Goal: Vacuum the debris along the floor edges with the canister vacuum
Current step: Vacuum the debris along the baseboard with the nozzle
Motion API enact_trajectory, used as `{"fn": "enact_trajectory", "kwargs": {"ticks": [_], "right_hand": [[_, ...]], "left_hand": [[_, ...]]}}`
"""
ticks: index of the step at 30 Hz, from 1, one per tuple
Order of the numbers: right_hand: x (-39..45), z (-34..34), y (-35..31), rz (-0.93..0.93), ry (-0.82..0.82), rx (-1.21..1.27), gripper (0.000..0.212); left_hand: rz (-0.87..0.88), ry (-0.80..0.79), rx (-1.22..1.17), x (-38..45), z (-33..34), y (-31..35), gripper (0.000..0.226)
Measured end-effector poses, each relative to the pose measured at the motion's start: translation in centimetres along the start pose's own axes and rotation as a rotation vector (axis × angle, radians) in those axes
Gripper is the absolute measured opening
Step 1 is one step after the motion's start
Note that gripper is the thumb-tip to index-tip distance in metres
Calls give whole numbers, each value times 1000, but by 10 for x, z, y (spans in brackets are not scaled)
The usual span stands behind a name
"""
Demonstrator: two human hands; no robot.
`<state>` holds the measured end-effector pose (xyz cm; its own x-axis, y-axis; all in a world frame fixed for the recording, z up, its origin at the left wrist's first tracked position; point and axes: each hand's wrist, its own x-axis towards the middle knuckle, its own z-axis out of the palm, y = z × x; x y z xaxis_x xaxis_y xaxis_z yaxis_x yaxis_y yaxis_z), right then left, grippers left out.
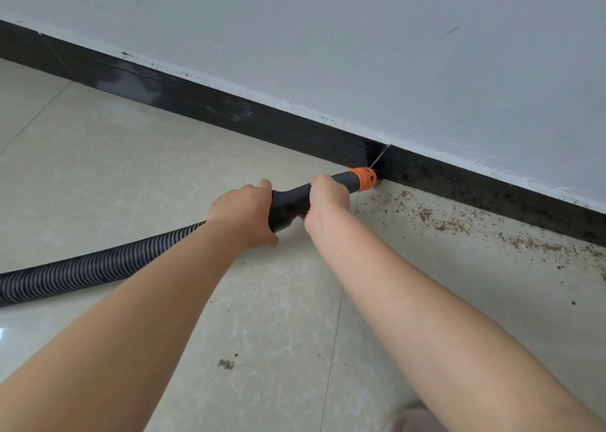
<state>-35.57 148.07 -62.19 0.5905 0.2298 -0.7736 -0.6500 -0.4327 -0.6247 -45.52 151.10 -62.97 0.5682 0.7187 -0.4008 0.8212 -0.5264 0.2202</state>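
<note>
Two bare forearms nearest, reaching forward over pale floor tiles (164, 156) toward black baseboard (229, 110) under white wall (360, 38). Ribbed black hose (91, 267) lying on tiles at left, probably soft and bendy, dragging a little behind. Rigid black wand (292, 198) held by both: left hand (244, 213) wrapped around thick rear part, right hand (328, 195) curled around narrower front part, just behind orange collar (362, 178). Looks light and stiff, smooth plastic, maybe a bit slippery; two-hand hold near front seems good for steering. Tip touching floor edge at baseboard. Brown debris (459, 225) scattered along edge to right, not yet collected. Small dark spot (226, 363) on near tile.
</note>
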Motion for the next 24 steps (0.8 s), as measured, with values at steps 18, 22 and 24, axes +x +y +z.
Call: {"fn": "enact_trajectory", "kwargs": {"ticks": [18,22,24], "right_hand": [[-54,54,48,-16,-125,-81,51],[-71,72,59,-26,-202,-122,53],[-81,83,65,-27,-238,-141,54]], "left_hand": [[-95,137,-161,-55,-2,-83,47],[-174,205,-186,-73,-2,-106,48],[-219,234,-218,-81,-2,-118,50]]}}
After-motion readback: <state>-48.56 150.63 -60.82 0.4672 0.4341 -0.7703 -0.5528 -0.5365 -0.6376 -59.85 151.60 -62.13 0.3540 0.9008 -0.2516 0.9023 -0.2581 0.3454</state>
